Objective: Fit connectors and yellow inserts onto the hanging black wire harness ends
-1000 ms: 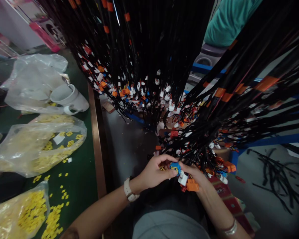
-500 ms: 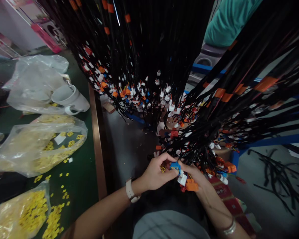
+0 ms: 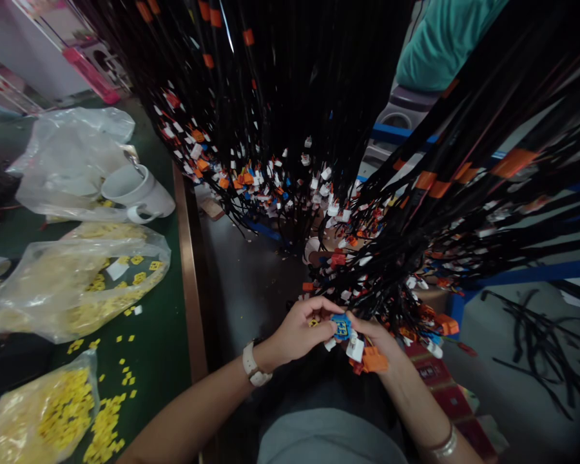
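The left hand point(image 3: 297, 333) has just slid its thumb off the front of the square blue plastic plug point(image 3: 343, 317). Half a second ago the thumb hid part of that front. Now more of it shows, with a yellow plastic piece point(image 3: 341, 329) sitting in it. I think this means the yellow piece is in, or almost in, but I cannot tell if it is pushed all the way.

The left hand pinches the plug's left side with its thumb and first finger. The right hand point(image 3: 379, 339) holds the plug from the other side, with its thumb near the edge. Most of its fingers are hidden. So the plug is between the two hands, in front of the person's lap.

Now the counting. There is one blue plug in the hands. Just below it hang one boxy white plastic plug point(image 3: 354, 348) and one wide orange plastic plug point(image 3: 375, 359). At least one spare yellow bit point(image 3: 314, 323) peeks out by the left fingers.

On the green tabletop point(image 3: 162, 367) I count one white cup with a handle point(image 3: 153, 197) and three see-through plastic bags point(image 3: 38, 277). The loose little yellow plastic squares point(image 3: 104, 425) are too many to count. So are the long black cables point(image 3: 309, 71) hanging ahead.
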`<state>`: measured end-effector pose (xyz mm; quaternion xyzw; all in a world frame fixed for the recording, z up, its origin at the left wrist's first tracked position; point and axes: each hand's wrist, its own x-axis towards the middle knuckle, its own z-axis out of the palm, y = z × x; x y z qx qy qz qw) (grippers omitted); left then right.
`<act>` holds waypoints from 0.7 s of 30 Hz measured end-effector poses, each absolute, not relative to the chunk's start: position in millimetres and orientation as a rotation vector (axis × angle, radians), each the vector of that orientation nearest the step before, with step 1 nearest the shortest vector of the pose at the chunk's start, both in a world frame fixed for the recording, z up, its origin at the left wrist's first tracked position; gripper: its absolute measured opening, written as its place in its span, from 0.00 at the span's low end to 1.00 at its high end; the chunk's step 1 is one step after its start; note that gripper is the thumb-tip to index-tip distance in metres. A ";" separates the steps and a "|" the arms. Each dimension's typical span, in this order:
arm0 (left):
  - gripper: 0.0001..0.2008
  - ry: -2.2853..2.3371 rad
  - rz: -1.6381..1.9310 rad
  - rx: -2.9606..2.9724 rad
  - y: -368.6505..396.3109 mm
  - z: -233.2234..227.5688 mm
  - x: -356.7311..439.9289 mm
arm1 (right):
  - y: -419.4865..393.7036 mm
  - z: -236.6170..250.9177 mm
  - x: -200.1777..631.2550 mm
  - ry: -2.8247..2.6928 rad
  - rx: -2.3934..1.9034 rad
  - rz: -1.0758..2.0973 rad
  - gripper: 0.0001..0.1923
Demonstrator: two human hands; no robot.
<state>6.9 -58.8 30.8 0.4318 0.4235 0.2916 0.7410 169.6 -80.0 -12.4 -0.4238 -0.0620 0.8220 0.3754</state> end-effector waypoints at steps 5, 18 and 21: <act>0.17 0.922 0.619 0.925 -58.1 31.5 5.4 | -80.9 -17.1 166.1 -0.051 -1.047 2.100 0.13; 0.14 0.991 0.652 0.910 -56.6 27.9 7.3 | -76.1 -7.8 155.9 -0.101 -1.111 1.964 0.10; 0.17 0.983 0.660 0.859 -54.5 24.1 5.4 | -73.1 -5.8 153.8 -0.073 -1.090 1.964 0.10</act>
